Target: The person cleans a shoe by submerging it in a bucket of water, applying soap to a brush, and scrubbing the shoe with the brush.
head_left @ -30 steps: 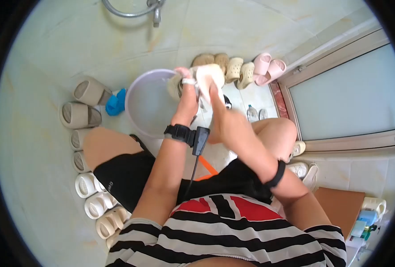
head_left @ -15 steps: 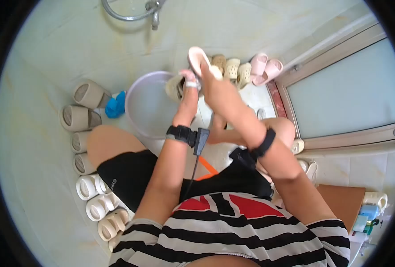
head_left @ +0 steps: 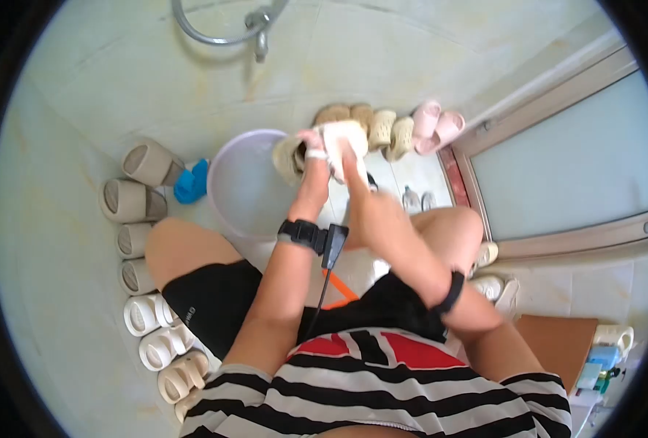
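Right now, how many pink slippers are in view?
2: one slipper nearer the clogs, the other slipper nearer the door. More could be hidden.

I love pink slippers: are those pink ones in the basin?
No, the pink slippers stand near the door, apart from the basin.

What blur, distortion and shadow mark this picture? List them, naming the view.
Head view: the bare right hand is blurred, the bare left hand somewhat clearer; head view: wide-angle distortion bows the metal-framed, frosted-glass door, and black shading rounds off the corners; head view: soft light, with a faint shadow beneath the curved silver metal hose.
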Demonstrator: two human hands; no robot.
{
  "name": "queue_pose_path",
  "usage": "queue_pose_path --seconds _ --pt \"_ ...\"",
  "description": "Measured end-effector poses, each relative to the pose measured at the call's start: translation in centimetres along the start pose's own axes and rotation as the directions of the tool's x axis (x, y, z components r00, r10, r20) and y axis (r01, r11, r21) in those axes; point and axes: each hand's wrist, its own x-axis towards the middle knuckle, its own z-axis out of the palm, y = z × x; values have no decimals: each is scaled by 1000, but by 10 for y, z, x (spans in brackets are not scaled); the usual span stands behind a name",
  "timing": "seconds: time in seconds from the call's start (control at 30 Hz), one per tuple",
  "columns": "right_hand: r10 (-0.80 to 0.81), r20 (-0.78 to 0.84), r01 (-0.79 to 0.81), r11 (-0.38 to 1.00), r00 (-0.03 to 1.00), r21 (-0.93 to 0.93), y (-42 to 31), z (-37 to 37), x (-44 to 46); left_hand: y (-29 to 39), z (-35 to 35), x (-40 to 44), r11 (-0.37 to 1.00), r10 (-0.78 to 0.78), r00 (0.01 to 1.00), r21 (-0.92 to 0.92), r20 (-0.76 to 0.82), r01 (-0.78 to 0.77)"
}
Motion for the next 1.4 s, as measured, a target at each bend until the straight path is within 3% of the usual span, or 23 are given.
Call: queue_pose_path --seconds 0.03,0.07,0.13,0.2,0.27,0.33,0.37,0.47,0.5,0.53,0.6,0.67,0.73,0.8,0.87,0.93,0.97,1.03,1.13,1.2,1.27,1.37,1.4 --pt "20 -28 -21 1000 999 -2 0 0 9 4 4 -10 978 -72 997 198 22 66" --pt "-11 -124 9 1000 992 -14 9 4 34 9 13 -8 992 -29 1000 120 -6 29" --pt "-77 -150 88 994 986 62 5 -6 48 11 9 -8 999 -6 1000 43 -13 7" --pt "-64 -50 66 997 997 45 -6 -5 15 10 -10 3 991 -82 996 -113 -19 79" --pt "-132 -72 127 990 989 -66 -5 9 -15 8 -7 10 995 -32 992 -102 -126 19" --pt "-30 -11 30 999 999 -14 -7 -2 4 9 -7 0 979 -89 979 -162 186 120" --pt "-27 -49 28 999 998 19 0 1 20 -1 -8 -13 975 -126 975 -160 182 156" --pt "-18 -120 29 996 993 90 17 -6 70 0 0 -3 999 -15 1000 -44 -6 14" --pt "-49 -168 76 985 985 156 18 -15 72 8 7 0 999 -2 1000 -34 8 2" --pt "-87 -208 132 967 974 216 19 -22 74 13 12 0 991 7 998 -134 -62 -15" --pt "13 -117 24 952 993 306 27 -27 65 17 11 -1 970 -1 989 -240 -145 -34" --pt "-6 -241 102 916 970 389 35 -23 60 14 -3 2 995 -27 992 -91 121 38" --pt "33 -204 51 918 978 394 40 -26 55 10 -2 4 991 -65 991 -112 114 78" --pt "160 -107 -90 874 981 478 47 -27 52 10 1 2 999 -36 992 0 121 37" --pt "126 -128 -53 885 984 463 53 -28 40 12 6 -2 995 -68 994 79 83 62" --pt "63 -113 -15 924 992 383 56 -27 24 13 9 -4 917 -100 987 396 126 43" --pt "58 -104 -14 923 993 385 58 -23 17 7 5 -2 875 -27 989 482 149 -48" --pt "90 -85 -58 945 992 322 64 -6 2 -12 -9 1 832 -4 989 549 148 -79" --pt "82 -68 -50 922 994 383 73 16 -8 -30 -19 -1 758 19 987 641 158 -117" --pt "96 -10 -86 929 995 359 75 22 -13 -36 -24 -9 495 63 987 854 147 -159" --pt "119 114 -152 924 986 350 78 27 -17 -38 -28 -14 473 25 987 868 159 -152" --pt "72 109 -116 873 991 473 93 48 -30 -42 -41 -21 146 72 951 940 301 -309" --pt "75 116 -121 872 990 474 96 55 -27 -43 -47 -19 149 66 953 941 296 -303"
